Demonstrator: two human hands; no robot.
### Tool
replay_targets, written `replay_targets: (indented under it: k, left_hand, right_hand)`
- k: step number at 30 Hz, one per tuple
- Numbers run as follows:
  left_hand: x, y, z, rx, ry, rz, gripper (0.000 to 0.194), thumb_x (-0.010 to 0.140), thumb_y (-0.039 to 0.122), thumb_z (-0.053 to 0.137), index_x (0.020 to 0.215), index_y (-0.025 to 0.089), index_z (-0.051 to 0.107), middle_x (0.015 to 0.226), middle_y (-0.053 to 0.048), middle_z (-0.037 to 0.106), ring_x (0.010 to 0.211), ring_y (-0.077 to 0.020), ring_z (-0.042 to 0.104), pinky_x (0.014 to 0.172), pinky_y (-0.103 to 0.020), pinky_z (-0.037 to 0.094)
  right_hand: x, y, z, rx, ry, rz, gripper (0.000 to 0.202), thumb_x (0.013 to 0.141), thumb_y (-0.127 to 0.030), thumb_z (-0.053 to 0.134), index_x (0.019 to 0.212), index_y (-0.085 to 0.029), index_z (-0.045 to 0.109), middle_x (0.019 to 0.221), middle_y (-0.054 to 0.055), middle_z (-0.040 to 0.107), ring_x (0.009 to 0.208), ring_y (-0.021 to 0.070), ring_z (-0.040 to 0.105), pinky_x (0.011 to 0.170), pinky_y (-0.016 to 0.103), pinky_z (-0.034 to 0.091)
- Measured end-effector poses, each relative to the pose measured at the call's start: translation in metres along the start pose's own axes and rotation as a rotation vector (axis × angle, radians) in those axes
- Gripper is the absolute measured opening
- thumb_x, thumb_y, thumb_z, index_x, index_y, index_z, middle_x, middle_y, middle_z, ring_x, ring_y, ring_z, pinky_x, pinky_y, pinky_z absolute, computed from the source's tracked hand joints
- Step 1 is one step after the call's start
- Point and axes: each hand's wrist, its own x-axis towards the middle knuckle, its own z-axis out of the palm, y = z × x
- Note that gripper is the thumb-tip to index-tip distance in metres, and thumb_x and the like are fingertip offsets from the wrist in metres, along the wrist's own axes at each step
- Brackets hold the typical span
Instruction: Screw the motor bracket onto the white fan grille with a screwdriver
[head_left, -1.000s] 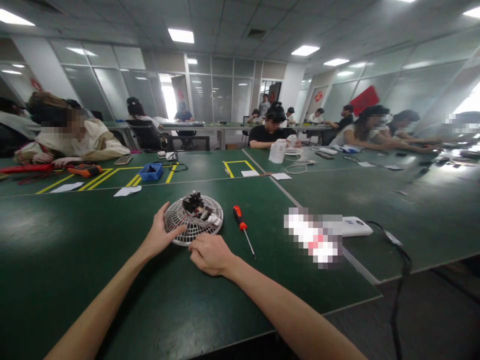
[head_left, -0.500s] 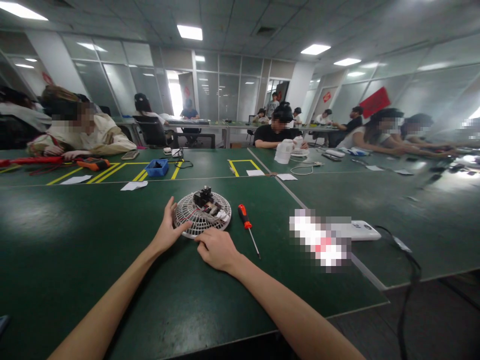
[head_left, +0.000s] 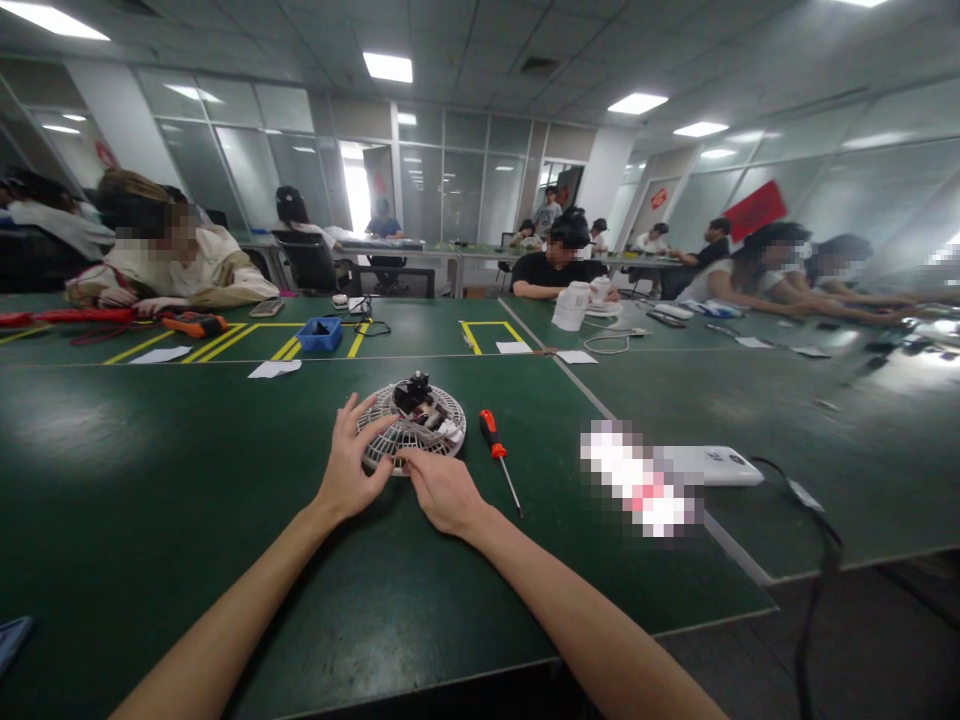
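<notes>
A round white fan grille [head_left: 450,410] lies on the green table, with a black and grey motor assembly [head_left: 421,402] and wires on top of it. My left hand [head_left: 352,460] rests over the grille's left side, its fingers spread. At the near rim, my right hand [head_left: 444,490] has its fingers pressed together close to my left thumb; what they pinch, if anything, is too small to make out. A red and black screwdriver [head_left: 493,437] lies to the right of the grille, its shaft pointing toward me.
White device [head_left: 720,466] with a black cable at the right, beside a pixelated patch. Farther off are a blue bin [head_left: 319,335], paper slips, an orange tool [head_left: 196,325] and white fan parts [head_left: 571,306]. Several people sit around the tables.
My left hand has moved right, further over the grille, and its thumb has come close to my right hand. My right fingers have drawn together at the near rim.
</notes>
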Motion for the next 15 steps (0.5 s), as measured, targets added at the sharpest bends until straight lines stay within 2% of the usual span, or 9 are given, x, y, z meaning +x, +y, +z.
replay_targets:
  k: [3, 5, 10, 15]
  left_hand:
    - [-0.002, 0.005, 0.001, 0.005, -0.025, 0.076, 0.047, 0.081, 0.025, 0.059, 0.128, 0.025, 0.065, 0.158, -0.010, 0.043, 0.157, -0.0373, 0.023, 0.126, -0.068, 0.019]
    - [-0.004, 0.010, 0.006, 0.006, -0.038, 0.131, 0.045, 0.081, 0.025, 0.061, 0.126, 0.024, 0.066, 0.157, -0.011, 0.045, 0.156, -0.0379, 0.025, 0.125, -0.069, 0.022]
    - [-0.006, 0.018, 0.017, 0.061, 0.024, 0.265, 0.031, 0.087, 0.022, 0.062, 0.118, 0.022, 0.070, 0.145, -0.012, 0.058, 0.149, -0.0342, 0.040, 0.123, -0.063, 0.034]
    - [-0.004, 0.021, 0.014, 0.101, 0.075, 0.262, 0.019, 0.088, 0.024, 0.065, 0.105, 0.024, 0.074, 0.132, -0.010, 0.067, 0.139, -0.0319, 0.051, 0.118, -0.061, 0.043]
  right_hand:
    - [0.000, 0.003, 0.000, 0.061, 0.038, 0.063, 0.037, 0.104, -0.016, 0.036, 0.139, -0.017, 0.049, 0.108, 0.009, 0.077, 0.082, 0.0193, 0.074, 0.080, 0.032, 0.055]
    - [-0.001, 0.006, 0.001, 0.094, 0.056, 0.080, 0.043, 0.105, -0.017, 0.033, 0.147, -0.019, 0.039, 0.107, 0.007, 0.076, 0.076, 0.0183, 0.073, 0.079, 0.032, 0.056]
    - [-0.002, 0.006, 0.002, 0.056, 0.079, 0.070, 0.056, 0.105, -0.020, 0.031, 0.160, -0.018, 0.021, 0.114, 0.012, 0.076, 0.087, 0.0234, 0.075, 0.082, 0.036, 0.056]
    - [-0.002, 0.002, 0.000, 0.053, 0.061, 0.085, 0.060, 0.105, -0.021, 0.030, 0.163, -0.016, 0.014, 0.107, 0.012, 0.078, 0.084, 0.0248, 0.076, 0.079, 0.034, 0.056]
